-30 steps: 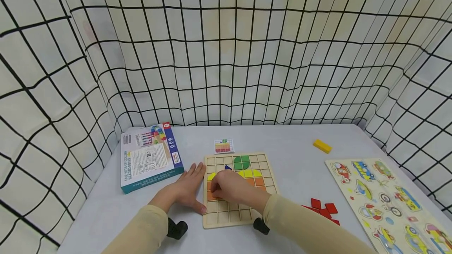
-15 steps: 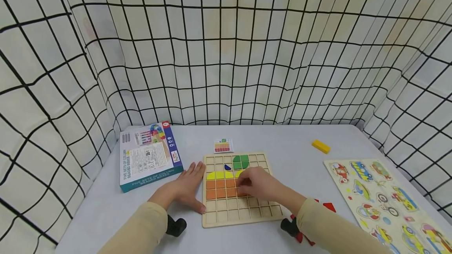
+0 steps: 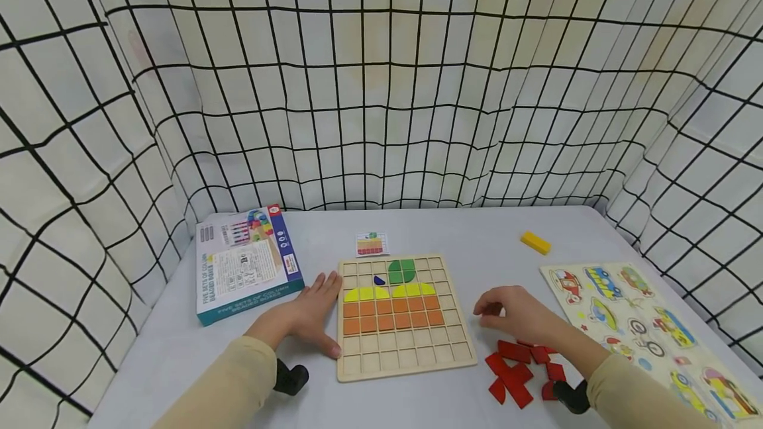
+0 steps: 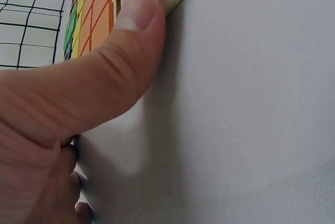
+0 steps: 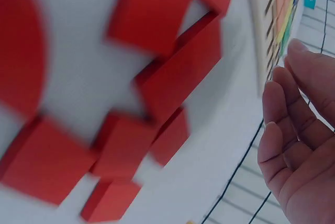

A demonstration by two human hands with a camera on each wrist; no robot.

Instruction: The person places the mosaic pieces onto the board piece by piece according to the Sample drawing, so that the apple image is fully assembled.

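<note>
My left hand (image 3: 306, 316) lies with spread fingers at the left edge of a wooden grid board (image 3: 405, 356). In the left wrist view its thumb (image 4: 138, 17) touches the board's rim. Two rows of orange squares (image 3: 393, 313) fill cells of the board, below yellow pieces (image 3: 414, 290). Green pieces (image 3: 402, 271) and a small dark blue piece (image 3: 379, 280) sit higher up. My right hand (image 3: 518, 313) hovers right of the board, fingers loosely bent and holding nothing. Close below it lie several loose red blocks (image 3: 512, 376), larger in the right wrist view.
A small pattern card (image 3: 372, 243) lies behind the board. At the left is a flat box (image 3: 250, 267), and a yellow block (image 3: 536, 243) lies at the back right. A picture puzzle board (image 3: 640, 323) covers the right side. Black netting (image 3: 381, 85) surrounds the table.
My right hand has moved from over the orange squares on the board rightward to the red blocks. Both orange rows now show uncovered. My left hand has stayed at the board's edge.
</note>
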